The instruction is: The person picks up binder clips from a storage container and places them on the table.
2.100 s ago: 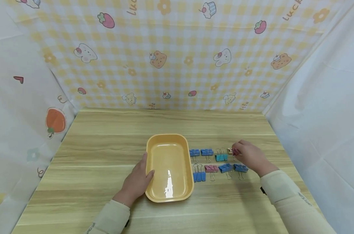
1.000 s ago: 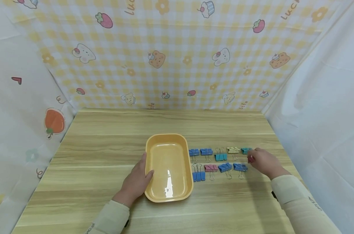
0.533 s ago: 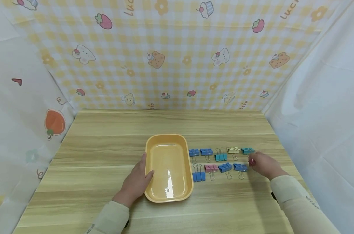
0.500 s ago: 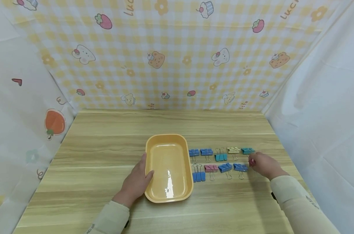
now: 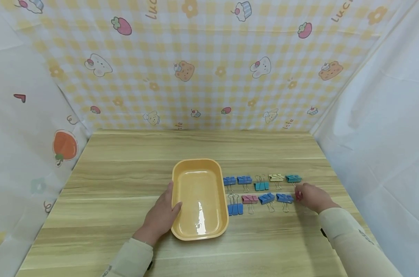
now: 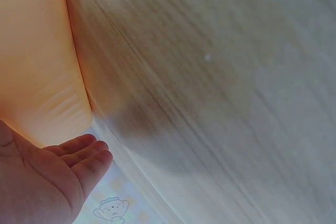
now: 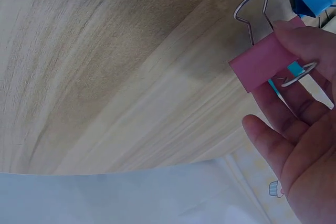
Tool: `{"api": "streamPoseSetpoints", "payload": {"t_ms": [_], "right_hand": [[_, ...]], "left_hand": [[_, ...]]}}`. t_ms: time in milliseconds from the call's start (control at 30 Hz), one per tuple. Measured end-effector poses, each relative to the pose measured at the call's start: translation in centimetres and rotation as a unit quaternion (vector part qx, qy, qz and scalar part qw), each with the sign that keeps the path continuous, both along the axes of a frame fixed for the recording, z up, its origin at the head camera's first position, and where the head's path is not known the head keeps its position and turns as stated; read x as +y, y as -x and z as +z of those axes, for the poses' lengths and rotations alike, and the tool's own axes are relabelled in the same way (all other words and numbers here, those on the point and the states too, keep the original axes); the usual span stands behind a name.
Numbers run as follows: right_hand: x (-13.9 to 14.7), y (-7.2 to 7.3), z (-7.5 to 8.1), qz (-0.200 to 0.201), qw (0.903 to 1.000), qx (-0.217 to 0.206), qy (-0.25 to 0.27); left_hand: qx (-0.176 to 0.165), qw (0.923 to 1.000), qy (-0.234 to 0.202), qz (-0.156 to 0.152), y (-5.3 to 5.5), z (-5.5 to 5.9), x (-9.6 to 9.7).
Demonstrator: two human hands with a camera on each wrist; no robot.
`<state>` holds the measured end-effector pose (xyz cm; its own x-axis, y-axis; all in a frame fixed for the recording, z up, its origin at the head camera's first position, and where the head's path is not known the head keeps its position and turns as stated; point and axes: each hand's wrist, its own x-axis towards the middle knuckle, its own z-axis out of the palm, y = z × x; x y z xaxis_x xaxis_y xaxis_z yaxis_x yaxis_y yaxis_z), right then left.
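Note:
My right hand [image 5: 312, 197] pinches a pink binder clip [image 7: 265, 61] between thumb and fingers, to the right of two rows of clips. In the right wrist view its wire handles stick out on both sides. In the head view the fingers mostly hide it. My left hand [image 5: 161, 215] holds the left side of a yellow tray [image 5: 199, 192], thumb over the rim and fingers along the outer wall. The back row has blue clips, a teal clip [image 5: 261, 186], a gold clip [image 5: 276, 177] and another teal clip [image 5: 294, 178]. The front row has blue clips and a pink clip [image 5: 249, 199].
Everything lies on a wood-grain table [image 5: 126, 161]. A checked cloth [image 5: 209, 77] with cartoon prints hangs behind it, and white cloth [image 5: 376, 115] hangs at the right side. The tray's right rim stands close against the leftmost clips.
My right hand has moved right and toward me with the pink clip, past the gold and teal clips, and has barely shifted lately. My left hand and the tray have stayed in place.

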<state>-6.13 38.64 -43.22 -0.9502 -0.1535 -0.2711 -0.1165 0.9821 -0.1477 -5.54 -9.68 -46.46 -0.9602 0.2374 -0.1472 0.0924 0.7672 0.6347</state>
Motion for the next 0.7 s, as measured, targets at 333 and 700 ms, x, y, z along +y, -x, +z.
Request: {"api": "streamPoseSetpoints", "payload": {"t_ms": [333,700], "right_hand": [[-0.13,0.0,-0.27,-0.017,0.9996,-0.022,-0.004],[-0.04,0.06,-0.75,-0.009,0.9998,-0.011,-0.013]], "left_hand": [[-0.005,0.9999,0.008,0.004,-0.01,-0.07,-0.01],[-0.006,0.9999,0.009,0.004,0.13,-0.23,-0.03]]}}
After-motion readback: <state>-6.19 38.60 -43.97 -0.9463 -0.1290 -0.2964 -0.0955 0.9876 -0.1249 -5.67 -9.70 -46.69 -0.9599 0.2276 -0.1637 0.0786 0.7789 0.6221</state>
